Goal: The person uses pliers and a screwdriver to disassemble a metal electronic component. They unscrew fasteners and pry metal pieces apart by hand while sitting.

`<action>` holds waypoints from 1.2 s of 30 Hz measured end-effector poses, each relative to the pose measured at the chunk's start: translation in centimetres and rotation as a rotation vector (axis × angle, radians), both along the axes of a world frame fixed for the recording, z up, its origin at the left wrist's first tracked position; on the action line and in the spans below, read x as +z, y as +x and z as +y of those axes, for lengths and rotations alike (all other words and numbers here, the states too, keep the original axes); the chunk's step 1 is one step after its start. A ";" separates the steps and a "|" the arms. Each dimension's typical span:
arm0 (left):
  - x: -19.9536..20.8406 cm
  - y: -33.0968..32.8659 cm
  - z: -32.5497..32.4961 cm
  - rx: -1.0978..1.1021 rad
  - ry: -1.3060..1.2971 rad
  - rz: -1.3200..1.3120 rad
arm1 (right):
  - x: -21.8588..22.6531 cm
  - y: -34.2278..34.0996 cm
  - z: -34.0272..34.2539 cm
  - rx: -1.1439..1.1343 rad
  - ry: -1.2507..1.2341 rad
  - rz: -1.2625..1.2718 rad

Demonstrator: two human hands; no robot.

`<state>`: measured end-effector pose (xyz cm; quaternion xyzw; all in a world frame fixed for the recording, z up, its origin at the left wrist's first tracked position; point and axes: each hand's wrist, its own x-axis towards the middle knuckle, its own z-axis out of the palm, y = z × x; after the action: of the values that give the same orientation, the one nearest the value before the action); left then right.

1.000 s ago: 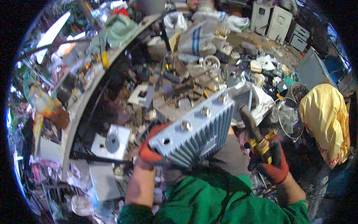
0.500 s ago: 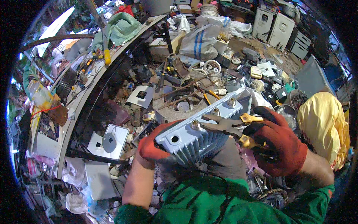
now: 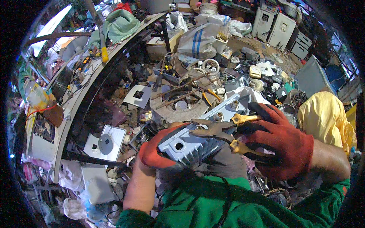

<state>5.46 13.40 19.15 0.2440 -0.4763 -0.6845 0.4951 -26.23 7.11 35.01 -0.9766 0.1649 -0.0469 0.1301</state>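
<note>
My left hand [image 3: 156,149], in a red glove with dark fingers, is closed round the near left end of a light-grey finned metal housing [image 3: 192,154]. The housing is tilted. Its upper side carries a round open hole and a row of metal connectors [image 3: 218,116]. In my gloved right hand [image 3: 284,142] is a pair of pliers [image 3: 217,130] with worn yellow handles. The handles are spread. The jaws lie over the connector nearest the hole and partly hide it; whether they grip it I cannot tell.
Below the housing stands a round slab [image 3: 159,104] with rusty rods and orange-handled pliers [image 3: 207,98] on it. A long pale frame edge [image 3: 81,91] curves along the left. A yellow sack [image 3: 323,117] sits by my right arm. Mixed scrap covers the ground.
The pliers have shifted left along the housing, so their jaws now cover more of the near connector. My right hand has moved left with them; my left hand keeps its hold.
</note>
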 end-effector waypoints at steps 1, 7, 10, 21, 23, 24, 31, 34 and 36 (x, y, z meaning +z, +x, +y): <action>-0.1 0.1 -0.3 -0.023 -0.056 -0.059 | 0.0 0.0 -0.1 -0.002 -0.020 0.020; -1.6 0.3 -0.6 -0.091 0.235 0.168 | 1.3 0.8 -1.2 0.043 -0.118 0.171; -1.7 1.3 -0.2 -0.145 0.008 0.014 | 1.5 1.3 -1.3 0.030 -0.121 0.247; 5.8 -1.6 2.1 0.426 -0.135 -0.592 | -0.2 1.5 -0.2 -0.025 -0.257 0.061; 6.6 -2.3 2.2 0.494 -0.193 -0.705 | -0.4 1.3 0.3 -0.081 -0.324 -0.012; 7.1 -2.5 2.5 0.522 -0.222 -0.749 | -0.9 1.8 0.2 -0.103 -0.327 -0.104; 6.8 -3.5 2.0 0.580 -0.308 -0.805 | -0.8 1.1 0.4 -0.240 -0.381 0.127; 6.3 -3.3 2.7 0.682 -0.342 -0.908 | -1.8 1.5 -1.6 -0.152 -0.386 0.076; 5.6 -3.3 2.2 0.643 -0.340 -0.895 | -0.5 1.4 -1.1 -0.149 -0.421 0.119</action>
<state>2.13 15.60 24.80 0.5592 -0.6446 -0.2435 0.4609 -24.79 5.99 34.52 -0.9683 0.2307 -0.0320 -0.0902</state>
